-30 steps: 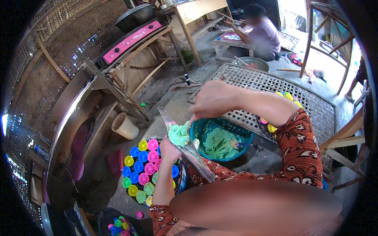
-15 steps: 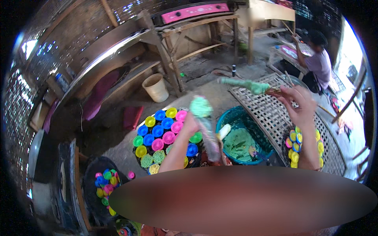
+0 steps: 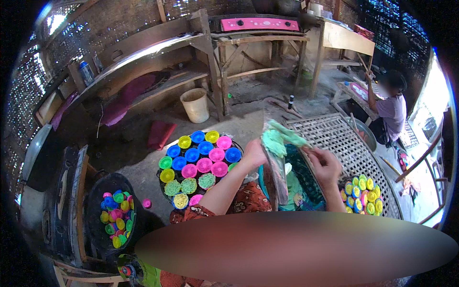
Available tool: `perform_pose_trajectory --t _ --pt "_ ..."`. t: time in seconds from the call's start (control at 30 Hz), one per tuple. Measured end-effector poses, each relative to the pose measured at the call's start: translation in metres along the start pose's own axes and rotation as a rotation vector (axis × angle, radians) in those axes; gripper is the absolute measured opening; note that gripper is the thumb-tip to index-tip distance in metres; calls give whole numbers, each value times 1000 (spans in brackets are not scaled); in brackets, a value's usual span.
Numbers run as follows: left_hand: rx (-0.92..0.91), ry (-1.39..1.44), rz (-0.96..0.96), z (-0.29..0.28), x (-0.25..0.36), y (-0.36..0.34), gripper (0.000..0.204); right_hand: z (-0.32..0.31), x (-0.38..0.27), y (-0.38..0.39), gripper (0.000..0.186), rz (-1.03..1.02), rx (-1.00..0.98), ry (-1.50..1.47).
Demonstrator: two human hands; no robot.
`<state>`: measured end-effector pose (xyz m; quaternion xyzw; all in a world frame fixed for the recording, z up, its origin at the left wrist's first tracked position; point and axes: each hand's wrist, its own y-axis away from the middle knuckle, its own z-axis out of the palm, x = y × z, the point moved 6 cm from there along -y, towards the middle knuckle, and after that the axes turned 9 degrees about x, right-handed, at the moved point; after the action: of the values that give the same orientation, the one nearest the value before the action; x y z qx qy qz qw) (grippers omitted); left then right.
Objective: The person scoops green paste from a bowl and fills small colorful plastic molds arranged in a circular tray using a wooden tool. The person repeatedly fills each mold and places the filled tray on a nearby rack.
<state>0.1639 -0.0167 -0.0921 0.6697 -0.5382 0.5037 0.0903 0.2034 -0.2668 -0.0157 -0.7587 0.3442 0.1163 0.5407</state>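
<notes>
Now, line by line:

Left hand: the left hand (image 3: pixel 254 154) is closed around the upper part of a clear plastic piping bag filled with pale green dough (image 3: pixel 276 165), holding it upright and a little tilted.

Right hand: the right hand (image 3: pixel 325 165) is closed with its fingers pinching the right edge of the same bag's opening, just beside the left hand.

Bag: its mouth stands above a teal plastic basin (image 3: pixel 301 189) and green dough shows at the top; the lower end runs down in front of the basin.

Left of the hands: a round dark tray (image 3: pixel 161 179) carries small moulded cups in yellow, blue, pink and green (image 3: pixel 203 158); several near cups hold green lattice dough.

Right of the hands: a second cluster of small yellow, green and pink cups (image 3: pixel 363 196) lies on a woven bamboo rack (image 3: pixel 339 138).

Farther left: a dark bowl of loose coloured cups (image 3: pixel 114 217) sits on the ground.

Behind: a cream plastic bucket (image 3: pixel 195 105) stands by a wooden bench; another person in a light purple shirt (image 3: pixel 392 112) sits at the far right.
</notes>
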Motion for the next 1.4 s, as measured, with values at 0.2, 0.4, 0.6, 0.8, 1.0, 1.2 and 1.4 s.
perform_pose_trajectory --t 0.2,0.4,0.6,0.8,1.0,1.2,1.4 --pt "-29 306 -363 8 -45 -6 42 11 -23 15 21 -338 -52 90" --pt "39 521 -330 4 -46 -3 40 26 3 20 23 270 -292 -588" --pt "-44 33 -45 19 -26 -7 39 27 -13 0 20 -168 -56 84" --pt "-120 344 -286 15 -60 -10 39 29 -14 28 18 47 -314 -243" --pt "-178 1027 -520 3 -41 0 22 35 30 14 25 385 -302 -226" --pt "-348 907 1 -14 -28 -13 26 49 41 33 25 427 -438 -461" --pt "-98 1117 -246 -90 -42 6 38 15 93 55 34 522 -343 -133"
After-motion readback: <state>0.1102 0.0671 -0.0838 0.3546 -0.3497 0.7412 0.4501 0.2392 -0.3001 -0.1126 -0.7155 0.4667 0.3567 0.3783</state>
